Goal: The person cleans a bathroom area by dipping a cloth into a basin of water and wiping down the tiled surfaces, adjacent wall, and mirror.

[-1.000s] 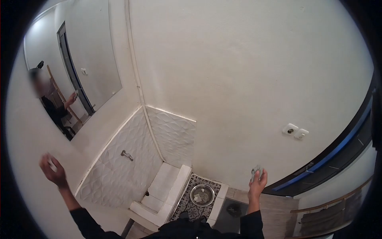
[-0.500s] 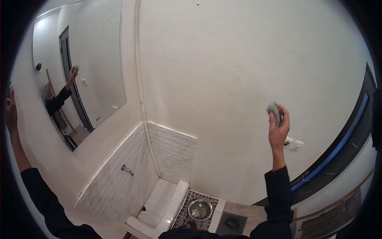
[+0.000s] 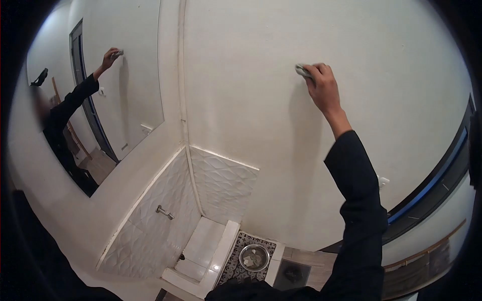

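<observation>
The grey wad point(image 3: 303, 71) juts left from the right hand point(image 3: 324, 89), pinched in its fingers point(image 3: 320, 68) near the wall point(image 3: 241, 95), higher than half a second ago. The left hand has left view; its grip I cannot tell.

Corner of a pale-walled room, softly lit

Off-white walls point(image 3: 241, 100) with a vertical pipe point(image 3: 182, 75) at the corner; on the left, a large mirror point(image 3: 143, 27) above wavy white tiles point(image 3: 143, 233) and a metal tap point(image 3: 164, 212); below, a low tiled basin point(image 3: 205, 240), then dark-patterned tiles point(image 3: 232, 265) and wood-look flooring point(image 3: 312, 257); at right, a white switch point(image 3: 383, 181) near a dark, blue-striped door point(image 3: 432, 200).
</observation>
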The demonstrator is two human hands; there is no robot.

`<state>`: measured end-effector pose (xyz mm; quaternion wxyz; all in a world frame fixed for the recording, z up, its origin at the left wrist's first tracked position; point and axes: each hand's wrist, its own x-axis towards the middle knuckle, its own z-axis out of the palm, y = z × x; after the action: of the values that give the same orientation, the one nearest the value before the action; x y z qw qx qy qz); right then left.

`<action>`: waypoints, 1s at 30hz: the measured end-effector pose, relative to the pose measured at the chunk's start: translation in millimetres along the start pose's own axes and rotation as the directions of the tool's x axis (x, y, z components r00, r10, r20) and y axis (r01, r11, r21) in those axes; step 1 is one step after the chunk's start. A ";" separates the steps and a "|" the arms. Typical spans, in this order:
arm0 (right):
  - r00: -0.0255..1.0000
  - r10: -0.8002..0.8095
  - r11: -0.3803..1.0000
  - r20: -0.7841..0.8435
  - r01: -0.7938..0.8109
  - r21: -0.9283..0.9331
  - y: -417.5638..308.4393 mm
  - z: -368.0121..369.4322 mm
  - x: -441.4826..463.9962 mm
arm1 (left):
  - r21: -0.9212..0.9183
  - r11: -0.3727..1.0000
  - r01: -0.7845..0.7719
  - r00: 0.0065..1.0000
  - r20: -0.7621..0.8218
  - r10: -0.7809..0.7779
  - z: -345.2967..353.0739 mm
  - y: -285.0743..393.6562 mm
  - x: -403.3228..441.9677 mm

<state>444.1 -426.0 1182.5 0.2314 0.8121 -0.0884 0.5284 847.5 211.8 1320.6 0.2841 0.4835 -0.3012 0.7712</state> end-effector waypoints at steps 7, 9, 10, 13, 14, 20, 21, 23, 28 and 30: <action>0.997 0.017 1.000 -0.070 -0.017 -0.001 -12.2 70.9 11.3 | -0.768 0.604 -0.214 0.882 0.114 0.457 449.7 -42.6 -301.0; 0.982 -0.178 0.984 0.066 0.179 0.004 -17.7 89.4 6.0 | -0.838 0.508 -0.200 0.854 0.106 0.509 532.5 -54.0 -370.5; 0.972 -0.207 0.977 0.113 0.211 -0.025 -20.7 89.6 8.7 | -0.897 0.404 -0.182 0.819 0.089 0.566 553.7 -55.2 -387.5; 0.991 -0.131 0.979 -0.008 0.128 -0.156 -5.4 84.5 45.2 | -0.861 0.504 -0.068 0.930 0.128 0.344 579.8 -61.1 -363.7; 0.988 -0.046 0.987 -0.145 0.023 -0.157 -1.2 76.0 62.3 | -0.830 0.558 0.011 0.968 0.149 0.202 578.0 -56.5 -341.2; 0.992 -0.089 0.993 -0.094 0.081 -0.083 -20.1 105.0 39.2 | -0.882 0.362 0.302 0.930 0.356 0.093 576.9 -50.7 -394.7; 0.980 -0.189 0.978 -0.057 0.182 -0.106 -24.1 116.9 20.6 | -0.903 0.421 0.090 0.949 0.205 0.238 570.6 -42.3 -408.5; 0.956 -0.272 0.959 0.113 0.279 -0.052 -37.9 112.8 -8.9 | -0.903 0.426 0.054 0.950 0.177 0.256 572.9 -34.2 -418.9; 0.982 -0.039 0.948 -0.187 -0.022 -0.317 28.8 50.3 6.0 | -0.836 0.536 -0.119 0.927 0.099 0.361 580.8 -73.6 -381.5; 0.950 0.062 0.910 -0.305 -0.180 -0.374 39.9 18.8 26.8 | -0.816 0.567 -0.109 0.933 0.114 0.343 574.8 -75.9 -359.9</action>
<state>455.3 -467.1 1211.5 0.3680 0.6560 -0.2099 0.6247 1366.7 -216.2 1206.7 0.3260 0.3584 -0.7078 0.5141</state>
